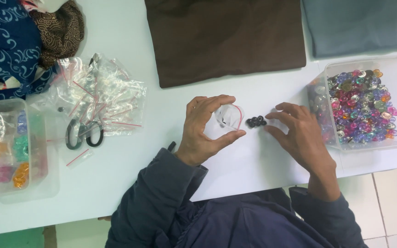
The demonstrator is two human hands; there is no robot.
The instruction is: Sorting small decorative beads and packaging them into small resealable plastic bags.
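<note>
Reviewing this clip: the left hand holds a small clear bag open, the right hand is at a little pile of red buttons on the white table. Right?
Not quite. In the head view the buttons are black, not red. The rest holds: the left hand holds the small clear bag open, and the right hand is at the pile on the white table.

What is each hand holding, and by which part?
Left hand holds a small clear bag by its open mouth. Right hand holds nothing; its fingertips touch the black beads.

Scissors (84, 133) lie near brown cloth (226, 39) and a bead tub (368, 64).
</note>
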